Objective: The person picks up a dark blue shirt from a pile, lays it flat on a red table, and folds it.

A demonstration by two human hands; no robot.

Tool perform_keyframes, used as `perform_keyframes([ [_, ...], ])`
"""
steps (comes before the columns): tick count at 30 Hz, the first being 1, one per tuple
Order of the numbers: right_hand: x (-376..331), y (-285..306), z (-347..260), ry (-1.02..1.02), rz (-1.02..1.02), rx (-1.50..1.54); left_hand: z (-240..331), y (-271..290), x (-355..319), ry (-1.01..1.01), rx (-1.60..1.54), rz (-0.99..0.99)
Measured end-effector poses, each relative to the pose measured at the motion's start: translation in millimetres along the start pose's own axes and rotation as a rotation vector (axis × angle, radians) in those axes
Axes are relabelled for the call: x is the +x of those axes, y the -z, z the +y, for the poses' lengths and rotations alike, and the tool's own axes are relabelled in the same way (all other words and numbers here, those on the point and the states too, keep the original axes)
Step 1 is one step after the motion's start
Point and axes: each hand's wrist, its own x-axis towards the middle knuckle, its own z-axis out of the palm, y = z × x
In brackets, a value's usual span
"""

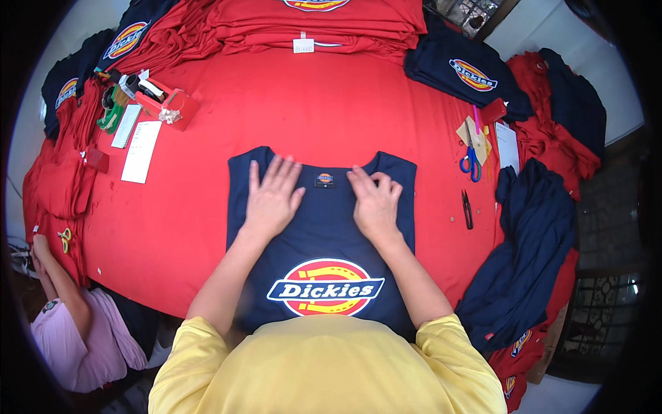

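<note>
- Left hand (274,200) lies on the navy printed shirt (324,231), fingers open.
- Right hand (376,205) is beside the neck label (325,180), fingers half bent; gripping, I cannot tell.

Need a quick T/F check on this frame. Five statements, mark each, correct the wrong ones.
1. The left hand is on the navy garment. True.
2. The right hand holds the black snips. False: the snips lie on the red cloth, apart from that hand.
3. The blue-handled scissors lie left of the navy garment. False: they lie to its right.
4. The snips lie nearer the person than the blue-handled scissors. True.
5. The garment's printed emblem faces down. False: it faces up, on the part nearer the person.
</note>
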Motion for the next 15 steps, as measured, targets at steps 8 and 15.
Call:
perform_keyframes([
  [8,19.5,14.8,88.0,-0.509,0.054,0.690,20.9,2.2,28.7,-0.089,-0.137,0.154],
  [15,-51.6,57.8,157.8,-1.017,-0.135,-0.253,104.7,-39.9,109.8,0.077,-0.594,-0.017],
])
